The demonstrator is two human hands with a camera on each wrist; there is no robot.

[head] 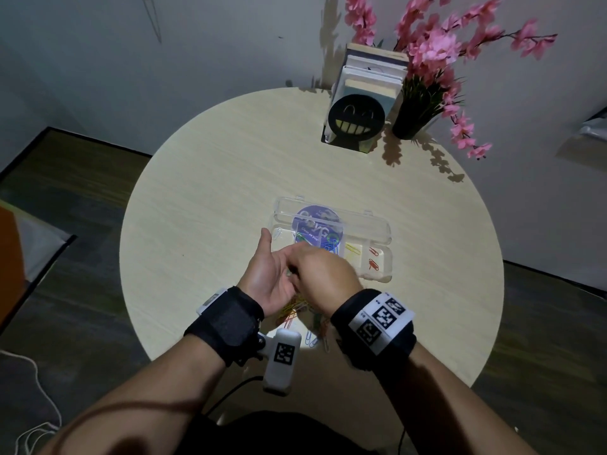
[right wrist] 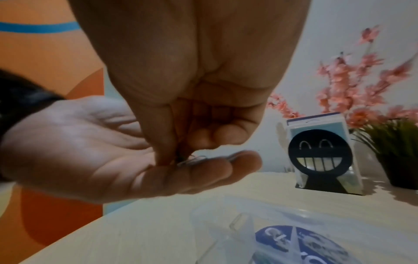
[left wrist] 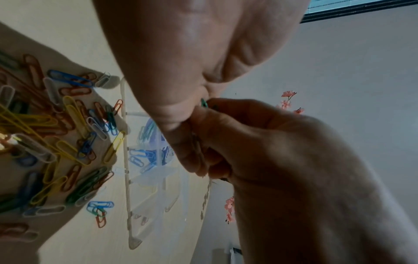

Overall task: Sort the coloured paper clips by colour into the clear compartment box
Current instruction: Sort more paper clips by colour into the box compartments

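The paper clips (left wrist: 56, 135) look like thin bent wire with a smooth coloured coating: very light, springy rather than rigid, and slick enough to slide out of a loose pinch. They also hook into each other, so lifting 1 from a tangle will likely drag others along. My judgement is that the safest hold is across the flat of a single clip near a rounded end, between thumb and fingertip.

The loose heap lies on the table (head: 210, 178) near its front edge, under and just behind both wrists. The clear compartment box (head: 383, 271) sits beyond the hands toward the middle of the table, lid open. Its compartments already hold green, blue, yellow and red clips, each colour apart, with 1 pale clip at the far left end.

The left hand (head: 275, 280) is turned palm up, fingers nearly straight and together, cupping a few clips on the fingers; their colours are hard to read, apart from 1 green clip (left wrist: 204, 103) poking out where the 2 hands meet. The right hand (head: 323, 276) comes down onto that palm with fingers curled and thumb and fingertips closed tight on something small. It seems to be a clip, but which colour cannot be told.
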